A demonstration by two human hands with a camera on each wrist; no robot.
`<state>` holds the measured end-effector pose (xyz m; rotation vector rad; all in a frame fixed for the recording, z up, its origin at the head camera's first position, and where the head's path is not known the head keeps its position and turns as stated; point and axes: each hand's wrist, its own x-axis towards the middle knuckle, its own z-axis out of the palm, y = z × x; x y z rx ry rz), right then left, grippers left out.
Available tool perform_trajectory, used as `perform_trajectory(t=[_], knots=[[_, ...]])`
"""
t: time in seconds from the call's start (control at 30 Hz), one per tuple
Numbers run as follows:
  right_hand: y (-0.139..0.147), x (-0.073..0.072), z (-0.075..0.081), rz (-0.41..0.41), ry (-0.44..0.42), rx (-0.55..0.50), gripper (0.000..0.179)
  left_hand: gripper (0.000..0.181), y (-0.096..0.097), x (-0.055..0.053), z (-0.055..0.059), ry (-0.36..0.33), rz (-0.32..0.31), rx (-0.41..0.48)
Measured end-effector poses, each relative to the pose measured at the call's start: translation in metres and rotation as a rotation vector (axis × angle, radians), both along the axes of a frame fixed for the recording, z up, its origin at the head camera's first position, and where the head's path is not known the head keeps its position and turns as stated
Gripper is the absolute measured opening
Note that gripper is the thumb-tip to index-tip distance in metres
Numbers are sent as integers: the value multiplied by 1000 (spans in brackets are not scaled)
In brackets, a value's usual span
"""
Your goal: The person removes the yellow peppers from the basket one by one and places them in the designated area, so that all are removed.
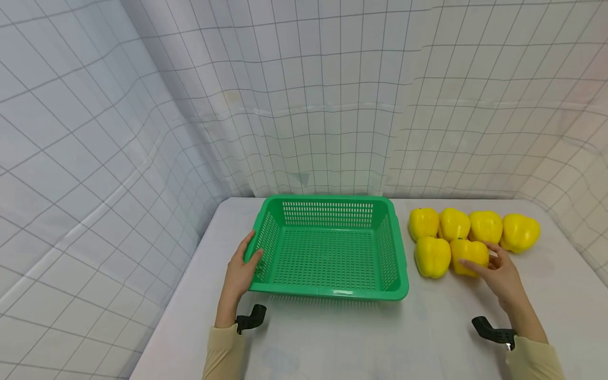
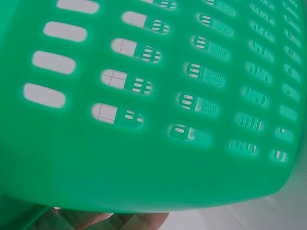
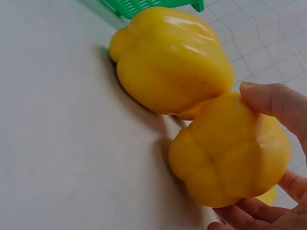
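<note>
A green plastic basket with slotted walls stands in the middle of the table, its inside bare. My left hand grips the basket's left rim, thumb over the edge and the other fingers along the outer side. In the left wrist view the slotted basket wall fills most of the picture, with fingertips below it. On the right, my right hand holds a yellow bell pepper between thumb and fingers. The right wrist view shows its lobed end facing the camera.
Another yellow bell pepper sits just left of the held one, close to the basket's right side. Behind them several more peppers form a row. White gridded curtains enclose the white table at the back and sides.
</note>
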<state>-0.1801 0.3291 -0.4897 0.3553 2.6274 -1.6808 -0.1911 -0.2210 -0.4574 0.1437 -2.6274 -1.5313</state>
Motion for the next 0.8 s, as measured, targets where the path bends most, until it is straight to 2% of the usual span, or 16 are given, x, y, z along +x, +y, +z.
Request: perform_trajectory(t=[0.17, 0.4, 0.5, 0.57, 0.67, 0.73, 0.8], knots=[[1, 2, -4, 19, -4, 4, 83, 57, 0, -1, -1, 1, -7, 2], [3, 3, -5, 61, -27, 18, 92, 58, -1, -2, -2, 4, -18, -9], [3, 3, -6, 90, -51, 12, 94, 58, -1, -2, -1, 10, -20, -44], [3, 2, -6, 111, -73, 16, 95, 58, -1, -1, 1, 27, -14, -100], [2, 1, -6, 130, -99, 40, 97, 59, 1, 2, 5, 89, 23, -257], [1, 0, -6, 142, -110, 58, 98, 57, 1, 5, 6, 189, 59, -376], [0, 1, -5, 134, -108, 86, 98, 54, 2, 7, 8, 321, 96, -472]])
